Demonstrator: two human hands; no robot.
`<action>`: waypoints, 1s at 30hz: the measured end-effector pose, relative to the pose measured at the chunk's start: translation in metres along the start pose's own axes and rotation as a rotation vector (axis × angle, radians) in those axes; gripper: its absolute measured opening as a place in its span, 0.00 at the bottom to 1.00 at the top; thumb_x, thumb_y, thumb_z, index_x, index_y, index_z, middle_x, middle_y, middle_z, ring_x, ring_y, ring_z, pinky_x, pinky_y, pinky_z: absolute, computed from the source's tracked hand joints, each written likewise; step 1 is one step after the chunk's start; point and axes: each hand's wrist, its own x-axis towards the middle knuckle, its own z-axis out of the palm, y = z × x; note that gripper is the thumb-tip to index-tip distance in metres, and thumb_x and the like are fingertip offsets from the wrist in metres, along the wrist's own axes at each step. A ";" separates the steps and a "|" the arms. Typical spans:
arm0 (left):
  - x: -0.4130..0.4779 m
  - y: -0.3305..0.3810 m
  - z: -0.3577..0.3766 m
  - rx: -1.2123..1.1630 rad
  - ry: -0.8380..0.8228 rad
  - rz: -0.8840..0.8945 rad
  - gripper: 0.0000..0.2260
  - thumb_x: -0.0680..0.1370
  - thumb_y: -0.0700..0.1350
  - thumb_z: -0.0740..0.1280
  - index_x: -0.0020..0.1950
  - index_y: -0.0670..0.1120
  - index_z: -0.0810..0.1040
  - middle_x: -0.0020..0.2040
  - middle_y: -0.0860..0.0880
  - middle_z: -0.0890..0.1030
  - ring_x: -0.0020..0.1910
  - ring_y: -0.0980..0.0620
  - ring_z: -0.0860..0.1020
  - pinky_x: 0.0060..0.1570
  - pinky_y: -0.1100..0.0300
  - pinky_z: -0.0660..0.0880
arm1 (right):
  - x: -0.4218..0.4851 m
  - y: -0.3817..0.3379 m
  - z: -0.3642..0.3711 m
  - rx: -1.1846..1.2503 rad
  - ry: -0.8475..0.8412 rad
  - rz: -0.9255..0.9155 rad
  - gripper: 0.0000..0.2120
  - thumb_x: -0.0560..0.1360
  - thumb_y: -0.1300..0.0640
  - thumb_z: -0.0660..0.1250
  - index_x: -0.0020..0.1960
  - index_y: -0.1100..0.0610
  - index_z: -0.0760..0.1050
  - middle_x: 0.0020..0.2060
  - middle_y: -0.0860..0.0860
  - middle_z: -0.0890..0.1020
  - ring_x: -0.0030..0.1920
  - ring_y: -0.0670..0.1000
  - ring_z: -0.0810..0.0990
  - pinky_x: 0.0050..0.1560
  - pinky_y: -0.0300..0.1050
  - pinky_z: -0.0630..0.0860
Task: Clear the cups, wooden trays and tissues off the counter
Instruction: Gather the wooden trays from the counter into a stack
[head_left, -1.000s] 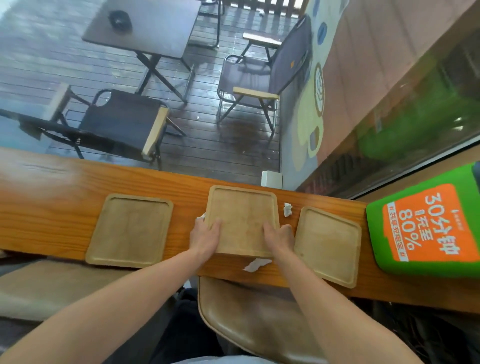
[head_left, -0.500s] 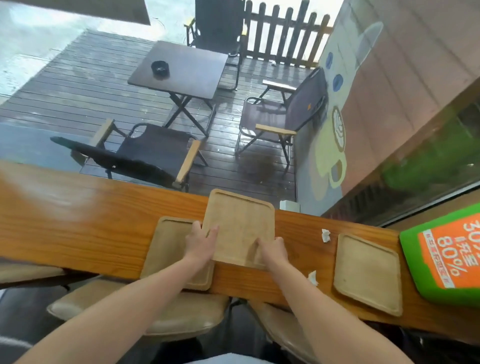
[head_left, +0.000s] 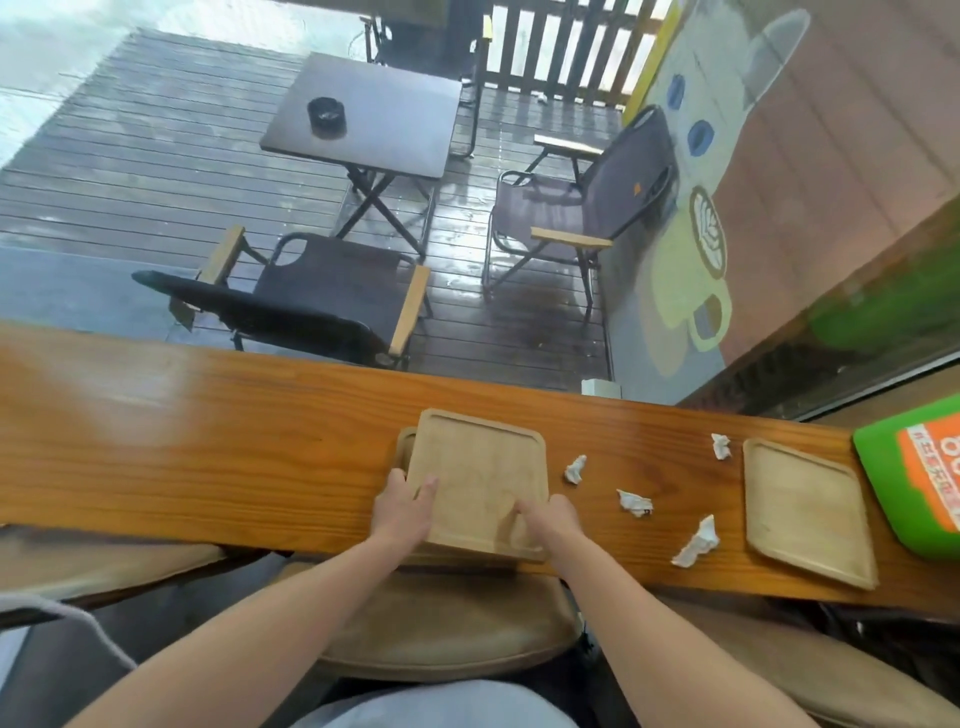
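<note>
A pale wooden tray (head_left: 480, 467) lies on top of a second tray (head_left: 404, 441), of which only a strip shows at the left. My left hand (head_left: 402, 506) grips the top tray's left edge and my right hand (head_left: 550, 522) holds its near right corner. A third wooden tray (head_left: 802, 506) rests alone further right on the counter (head_left: 182, 441). Several crumpled white tissues lie between the trays: one tissue (head_left: 575, 469) close to the stack, another tissue (head_left: 635, 503) in the middle, a third tissue (head_left: 696, 543) near the front edge. No cups show.
A green and orange box (head_left: 930, 467) stands at the counter's right end. Tan stools (head_left: 447, 623) sit below the counter's near edge. Behind the glass are a wet deck, a dark table (head_left: 363, 119) and folding chairs.
Both hands carried the middle tray to the left and set it on the left tray. The tissues that lay beside and under it are now exposed on the counter.
</note>
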 end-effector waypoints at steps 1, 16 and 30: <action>0.001 -0.003 -0.002 0.009 -0.004 -0.010 0.11 0.81 0.58 0.61 0.54 0.51 0.68 0.44 0.55 0.74 0.38 0.58 0.74 0.29 0.66 0.68 | 0.000 0.000 0.002 0.005 -0.004 0.002 0.22 0.79 0.52 0.66 0.68 0.61 0.68 0.45 0.50 0.74 0.44 0.50 0.75 0.45 0.46 0.72; -0.005 -0.024 -0.020 0.172 -0.075 -0.075 0.12 0.83 0.49 0.60 0.57 0.42 0.76 0.52 0.45 0.79 0.48 0.48 0.77 0.46 0.56 0.74 | 0.006 -0.001 0.030 -0.100 0.011 -0.003 0.29 0.78 0.52 0.66 0.75 0.60 0.62 0.69 0.58 0.72 0.66 0.59 0.74 0.61 0.53 0.75; -0.013 -0.009 -0.024 0.282 -0.033 -0.058 0.09 0.81 0.39 0.62 0.56 0.42 0.80 0.53 0.43 0.82 0.51 0.45 0.80 0.51 0.53 0.79 | 0.013 -0.003 0.041 -0.072 -0.027 0.015 0.40 0.74 0.44 0.69 0.78 0.59 0.58 0.74 0.57 0.63 0.69 0.60 0.69 0.64 0.54 0.71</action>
